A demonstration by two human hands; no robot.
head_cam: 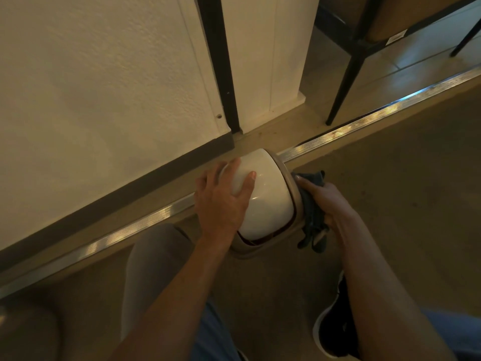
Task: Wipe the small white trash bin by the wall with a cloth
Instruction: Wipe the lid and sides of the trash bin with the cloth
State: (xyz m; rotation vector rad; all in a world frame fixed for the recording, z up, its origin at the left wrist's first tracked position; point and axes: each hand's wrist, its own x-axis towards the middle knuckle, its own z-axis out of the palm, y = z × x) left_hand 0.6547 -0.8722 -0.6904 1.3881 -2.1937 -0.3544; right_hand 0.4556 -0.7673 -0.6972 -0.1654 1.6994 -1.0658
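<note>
Steadying the white bin (pixel 265 194) by the wall, our left hand (pixel 221 196) rests flat on its lid. Our right hand (pixel 326 201) grips the dark cloth (pixel 311 217) against its right side; wiping seems underway, other faces likely remaining.

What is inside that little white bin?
That cannot be seen: the domed white lid covers the bin. The left hand rests on the lid, and the right hand presses a dark cloth against the bin's side.
</note>
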